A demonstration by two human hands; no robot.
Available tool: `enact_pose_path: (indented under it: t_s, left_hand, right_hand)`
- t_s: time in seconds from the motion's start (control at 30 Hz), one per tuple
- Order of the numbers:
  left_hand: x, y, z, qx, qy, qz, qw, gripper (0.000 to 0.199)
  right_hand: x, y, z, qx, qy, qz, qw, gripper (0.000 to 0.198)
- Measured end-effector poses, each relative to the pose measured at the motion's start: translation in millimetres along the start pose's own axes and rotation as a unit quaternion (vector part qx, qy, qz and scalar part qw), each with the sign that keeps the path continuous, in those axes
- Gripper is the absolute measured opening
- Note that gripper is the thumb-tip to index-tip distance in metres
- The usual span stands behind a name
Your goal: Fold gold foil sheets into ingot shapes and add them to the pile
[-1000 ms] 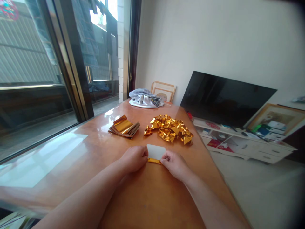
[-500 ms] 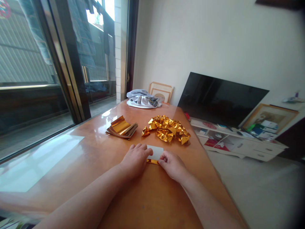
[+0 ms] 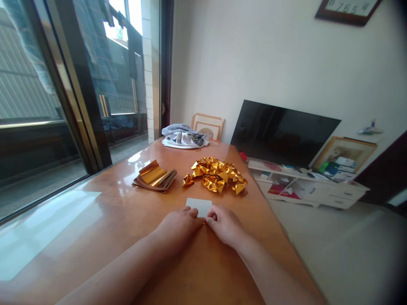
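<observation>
Bright room with glass doors filling the left of the frame and a dark television at centre right; from the head camera, a glossy brown table runs up the middle. At lower centre lies a small pale sheet, its upper side matt and whitish, with a sliver of shiny gold at its near edge. The left hand rests over its left side, fingers bent, thumb reaching to the gold; whether it grips cannot be told. The right hand is curled, thumb and forefinger pinching the near right corner. Folding of this sheet looks barely begun, most of it being flat. Above it, right of centre, a heap of folded gold pieces seems finished; left of centre, a stack of gold sheets appears unfolded.
</observation>
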State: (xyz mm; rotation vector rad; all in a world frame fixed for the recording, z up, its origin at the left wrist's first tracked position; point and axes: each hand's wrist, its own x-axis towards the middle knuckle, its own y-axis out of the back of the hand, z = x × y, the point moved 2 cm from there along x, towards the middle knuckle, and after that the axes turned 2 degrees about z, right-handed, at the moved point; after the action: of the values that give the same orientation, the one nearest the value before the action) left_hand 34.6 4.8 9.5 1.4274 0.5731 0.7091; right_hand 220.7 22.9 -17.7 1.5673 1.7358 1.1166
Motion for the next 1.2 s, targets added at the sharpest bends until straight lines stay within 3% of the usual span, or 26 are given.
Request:
enact_pose_path:
  t_s: [0.47,0.6,0.73,0.9,1.2]
  left_hand:
    - [-4,6,3,0.009,-0.006,-0.001,1.000,0.026]
    - [-4,5,2,0.016,-0.010,0.002,1.000,0.027]
    - [-3,4,2,0.012,-0.015,0.003,1.000,0.029]
    - [-3,4,2,0.000,-0.012,-0.007,1.000,0.027]
    - [-6,1,1,-0.015,0.004,0.011,1.000,0.024]
  right_hand:
    - [-5,16,5,-0.040,-0.046,-0.008,0.998,0.010]
    - [-13,29,-12,-0.091,0.019,0.025,0.995,0.018]
    - [-30,24,-37,-0.139,0.096,-0.048,0.984,0.038]
    - [-44,10,-44,-0.186,0.069,-0.141,0.970,0.059]
    - [-45,23,-47,-0.249,0.044,-0.155,0.955,0.058]
